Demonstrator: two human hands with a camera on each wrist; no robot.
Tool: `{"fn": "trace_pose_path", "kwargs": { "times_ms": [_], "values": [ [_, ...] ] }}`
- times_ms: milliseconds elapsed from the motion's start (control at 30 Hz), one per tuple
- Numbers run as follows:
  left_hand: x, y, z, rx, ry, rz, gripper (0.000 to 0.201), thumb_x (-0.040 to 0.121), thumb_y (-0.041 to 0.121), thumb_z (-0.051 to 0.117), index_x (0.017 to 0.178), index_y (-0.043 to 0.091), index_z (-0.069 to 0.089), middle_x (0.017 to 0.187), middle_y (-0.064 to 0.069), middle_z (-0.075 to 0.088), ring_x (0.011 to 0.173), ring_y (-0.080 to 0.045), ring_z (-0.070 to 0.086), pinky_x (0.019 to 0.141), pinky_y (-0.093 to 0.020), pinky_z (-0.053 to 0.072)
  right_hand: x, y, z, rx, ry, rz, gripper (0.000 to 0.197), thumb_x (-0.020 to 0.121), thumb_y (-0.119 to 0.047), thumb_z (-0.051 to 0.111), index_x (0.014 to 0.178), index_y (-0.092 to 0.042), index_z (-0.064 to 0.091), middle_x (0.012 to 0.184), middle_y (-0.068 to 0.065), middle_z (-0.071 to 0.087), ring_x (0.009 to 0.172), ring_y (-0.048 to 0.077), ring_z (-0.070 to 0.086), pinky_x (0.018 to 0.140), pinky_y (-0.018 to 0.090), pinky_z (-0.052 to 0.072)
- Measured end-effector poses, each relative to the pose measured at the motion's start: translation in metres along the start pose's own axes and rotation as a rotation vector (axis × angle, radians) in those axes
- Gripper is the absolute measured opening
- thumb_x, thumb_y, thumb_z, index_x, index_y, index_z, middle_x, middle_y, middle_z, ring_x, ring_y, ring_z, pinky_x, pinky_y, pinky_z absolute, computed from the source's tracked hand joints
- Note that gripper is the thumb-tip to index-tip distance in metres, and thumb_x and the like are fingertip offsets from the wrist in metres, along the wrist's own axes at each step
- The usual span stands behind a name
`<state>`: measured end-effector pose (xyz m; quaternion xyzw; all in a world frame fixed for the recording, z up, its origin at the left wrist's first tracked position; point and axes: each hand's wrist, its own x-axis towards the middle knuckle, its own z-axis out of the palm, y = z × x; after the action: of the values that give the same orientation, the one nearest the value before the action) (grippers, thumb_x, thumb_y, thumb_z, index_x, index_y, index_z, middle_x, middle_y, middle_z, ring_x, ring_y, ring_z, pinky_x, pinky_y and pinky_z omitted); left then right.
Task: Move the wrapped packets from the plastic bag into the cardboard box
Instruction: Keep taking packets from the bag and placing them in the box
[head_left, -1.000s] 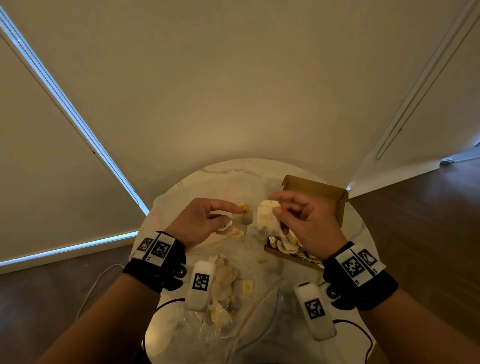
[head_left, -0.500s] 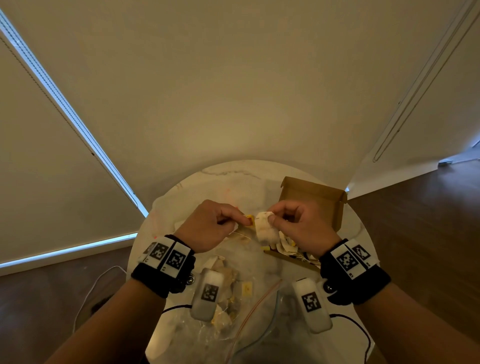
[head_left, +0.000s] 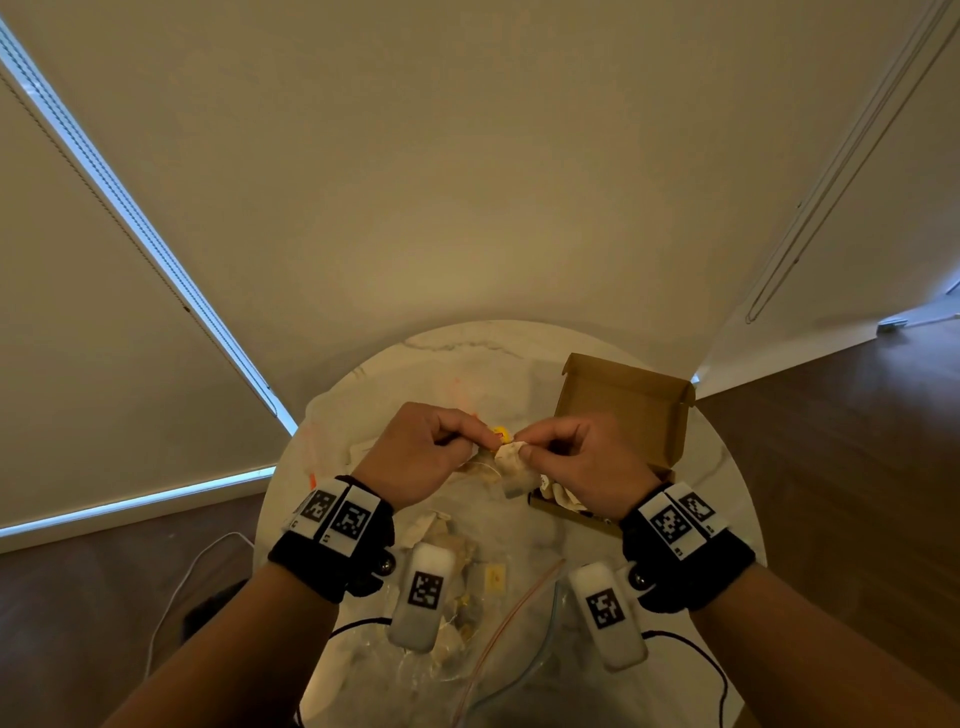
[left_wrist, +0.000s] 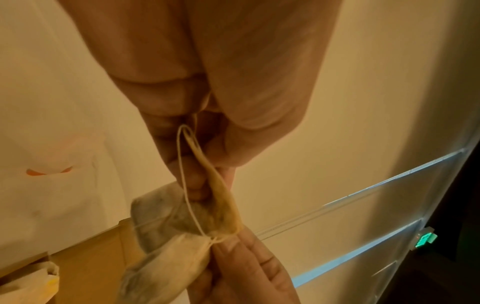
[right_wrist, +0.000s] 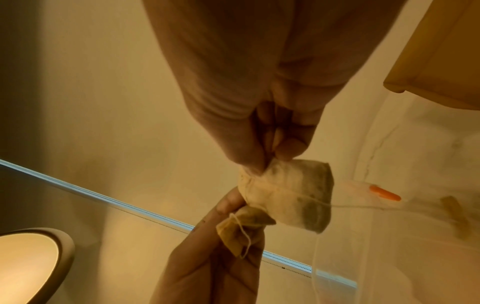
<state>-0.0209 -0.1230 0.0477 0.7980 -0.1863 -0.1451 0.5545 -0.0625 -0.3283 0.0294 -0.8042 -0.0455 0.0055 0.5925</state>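
Note:
Above the table's middle my right hand (head_left: 524, 449) pinches the top corner of a large pale packet (right_wrist: 293, 191), which looks like a tea bag and hangs below the fingers (head_left: 514, 470). Close against it, my left hand (head_left: 480, 441) pinches a small folded packet (right_wrist: 241, 226) with a yellow tag (head_left: 498, 431). A thin string (left_wrist: 187, 185) runs between the two packets. The cardboard box (head_left: 623, 405) stands open just right of my hands, with several packets (left_wrist: 31, 277) inside. The clear plastic bag (head_left: 467, 654) lies near the table's front edge and holds more packets.
The round marble table (head_left: 467, 358) stands against a pale wall. An orange scrap (right_wrist: 384, 193) lies on the table's left part. A white cable (head_left: 176, 587) trails on the dark wood floor at the left. A lamp (right_wrist: 26, 263) shows in the right wrist view.
Both hands have drawn together over the table's middle. The left hand's pointing finger has curled into a pinch, and the two packets now meet between the fingertips.

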Motion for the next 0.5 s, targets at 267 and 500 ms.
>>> {"fn": "trace_pose_path", "kwargs": {
  "times_ms": [267,500],
  "values": [
    [-0.0012,0.0000,0.0016,-0.054,-0.012,0.005,0.039,0.087,-0.014,0.050,0.089,0.015,0.078,0.099,-0.003,0.075,0.092,-0.009,0.069,0.074,-0.016,0.050,-0.0020,-0.0057,0.0013,0.014,0.020,-0.017,0.008,0.084,-0.005,0.070,0.087,-0.008,0.077,0.079,-0.002,0.074,0.068,0.001,0.067,0.063,0.015,0.052],
    [0.0025,-0.0069,0.0013,0.004,0.094,-0.032,0.040,0.085,-0.012,0.053,0.085,0.020,0.078,0.103,-0.006,0.074,0.100,-0.015,0.069,0.090,-0.035,0.055,-0.0020,-0.0034,-0.0051,0.073,0.092,-0.002,0.008,0.087,-0.008,0.068,0.084,-0.014,0.073,0.081,0.006,0.074,0.077,0.024,0.070,0.072,0.040,0.058]
  ]
}}
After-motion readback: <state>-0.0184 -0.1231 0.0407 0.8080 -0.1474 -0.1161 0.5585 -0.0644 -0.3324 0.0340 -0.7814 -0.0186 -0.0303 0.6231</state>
